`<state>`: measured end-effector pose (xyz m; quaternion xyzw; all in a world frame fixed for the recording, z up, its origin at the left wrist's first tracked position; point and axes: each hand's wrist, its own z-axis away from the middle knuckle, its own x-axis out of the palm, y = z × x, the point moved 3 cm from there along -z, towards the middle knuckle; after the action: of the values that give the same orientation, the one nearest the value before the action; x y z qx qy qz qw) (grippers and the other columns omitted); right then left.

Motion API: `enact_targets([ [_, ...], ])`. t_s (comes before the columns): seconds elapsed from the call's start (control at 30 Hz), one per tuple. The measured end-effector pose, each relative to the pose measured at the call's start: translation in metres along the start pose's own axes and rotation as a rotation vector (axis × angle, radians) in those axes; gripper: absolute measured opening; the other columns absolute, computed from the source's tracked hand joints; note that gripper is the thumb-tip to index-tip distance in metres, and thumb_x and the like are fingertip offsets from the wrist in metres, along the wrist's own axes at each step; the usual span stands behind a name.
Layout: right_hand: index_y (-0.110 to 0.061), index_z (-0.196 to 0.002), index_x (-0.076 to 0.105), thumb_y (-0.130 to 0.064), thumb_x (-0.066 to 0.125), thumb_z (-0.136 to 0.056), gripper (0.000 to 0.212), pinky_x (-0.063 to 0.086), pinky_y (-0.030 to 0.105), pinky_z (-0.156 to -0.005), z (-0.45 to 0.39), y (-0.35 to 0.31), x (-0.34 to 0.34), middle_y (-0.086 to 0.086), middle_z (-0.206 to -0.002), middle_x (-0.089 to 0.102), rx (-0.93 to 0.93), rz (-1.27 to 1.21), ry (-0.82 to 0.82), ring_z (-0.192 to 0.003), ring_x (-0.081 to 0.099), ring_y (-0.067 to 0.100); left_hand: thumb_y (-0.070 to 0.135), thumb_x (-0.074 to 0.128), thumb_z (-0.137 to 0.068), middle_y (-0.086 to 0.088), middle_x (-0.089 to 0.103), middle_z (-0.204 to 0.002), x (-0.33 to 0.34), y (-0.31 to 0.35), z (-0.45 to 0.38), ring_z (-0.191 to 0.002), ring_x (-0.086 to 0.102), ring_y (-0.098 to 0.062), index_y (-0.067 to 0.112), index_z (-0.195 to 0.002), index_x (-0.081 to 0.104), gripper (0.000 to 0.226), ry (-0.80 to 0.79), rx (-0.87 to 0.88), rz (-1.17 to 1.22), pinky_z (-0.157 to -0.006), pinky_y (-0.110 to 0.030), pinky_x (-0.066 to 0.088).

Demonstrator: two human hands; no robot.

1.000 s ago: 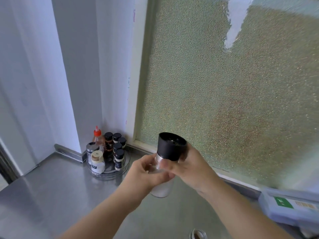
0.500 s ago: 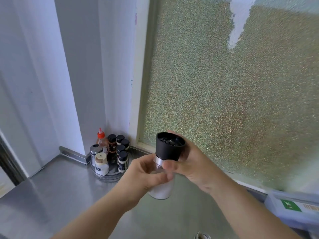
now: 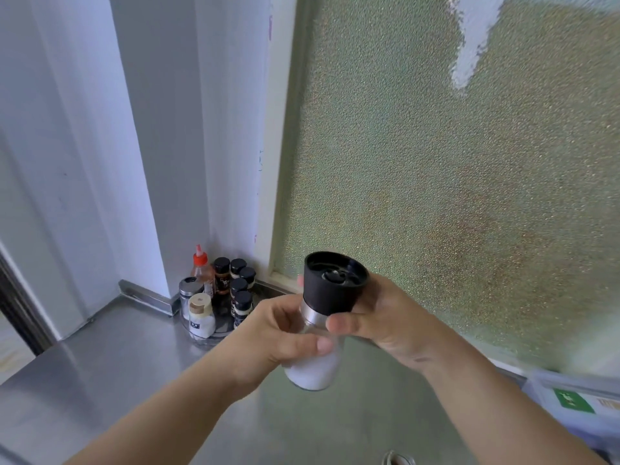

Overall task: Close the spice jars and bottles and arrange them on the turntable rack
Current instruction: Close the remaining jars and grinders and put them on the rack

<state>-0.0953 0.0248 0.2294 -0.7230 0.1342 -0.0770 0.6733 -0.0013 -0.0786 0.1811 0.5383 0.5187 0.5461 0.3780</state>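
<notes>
Grinder, glass-bodied, probably slippery and breakable, is gripped at its body by left hand, right hand clasping its cap.

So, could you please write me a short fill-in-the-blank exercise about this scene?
1. Both hands hold a grinder with a ____ top.
2. The left hand grips its clear body; the ____ hand wraps the top.
3. The turntable sits in the corner of a ____ counter.
4. The bottle on it has a ____ nozzle cap.

Missing words: black; right; steel; red
</notes>
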Motion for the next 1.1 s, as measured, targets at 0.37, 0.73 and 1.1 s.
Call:
enact_targets([
  [0.37,-0.021,-0.096,0.067,-0.022,0.078,-0.056,0.041,0.050,0.029,-0.089,-0.003,0.003,-0.005,-0.003,-0.094,0.071,-0.029,0.050,0.076,-0.096,0.065,0.012,0.014,0.074,-0.061,0.004,0.068,-0.077,0.001,0.003,-0.007,-0.074,0.061,-0.010,0.012,-0.089,0.069,0.029,0.005,-0.002,-0.011,-0.065,-0.016,0.047],
  [0.73,-0.016,-0.096,0.064,-0.025,0.079,-0.058,0.042,0.049,0.033,-0.089,-0.007,0.012,-0.005,-0.005,-0.086,0.071,0.011,0.128,0.124,-0.094,0.064,0.012,0.025,0.075,-0.055,0.004,0.070,-0.079,0.000,-0.001,-0.009,-0.074,0.062,-0.008,0.017,-0.085,0.070,0.032,0.117,0.022,-0.064,-0.066,-0.016,0.047],
  [1.1,-0.020,-0.095,0.067,-0.019,0.078,-0.061,0.035,0.049,0.035,-0.094,-0.007,0.033,0.005,-0.001,-0.099,0.073,-0.043,0.187,0.352,-0.100,0.066,0.012,0.026,0.076,-0.061,-0.009,0.070,-0.103,0.000,-0.015,-0.004,-0.104,0.062,-0.029,0.023,-0.097,0.068,0.037,0.254,0.146,-0.115,-0.092,-0.042,0.049],
])
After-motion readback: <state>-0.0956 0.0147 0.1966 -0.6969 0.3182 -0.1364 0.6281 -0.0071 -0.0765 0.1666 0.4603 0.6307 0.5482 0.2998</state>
